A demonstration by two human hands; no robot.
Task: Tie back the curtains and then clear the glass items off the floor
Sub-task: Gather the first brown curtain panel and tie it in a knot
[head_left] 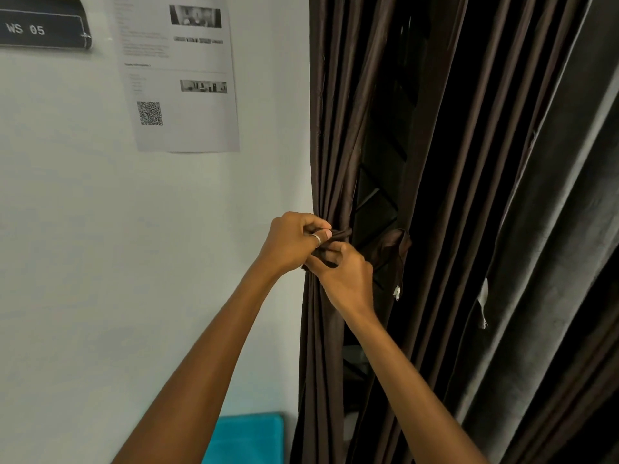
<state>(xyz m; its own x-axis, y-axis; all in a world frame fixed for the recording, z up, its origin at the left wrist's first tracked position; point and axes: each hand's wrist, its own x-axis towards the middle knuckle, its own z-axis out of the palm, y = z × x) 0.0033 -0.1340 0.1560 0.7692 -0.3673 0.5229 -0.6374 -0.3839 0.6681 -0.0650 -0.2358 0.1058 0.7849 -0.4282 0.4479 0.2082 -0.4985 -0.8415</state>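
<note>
Curtain tie (340,234) inside two-handed grip

a plain white painted wall (83,229) carries a white printed paper sheet with a qr code (187,95) and a dark sign reading ws 05 (43,28); a turquoise flat-topped object (248,437) sits low beside it.

curtain (335,128): brown cloth, slight sheen | sheet (187,95): matt paper | ring (316,240): shiny metal
</note>
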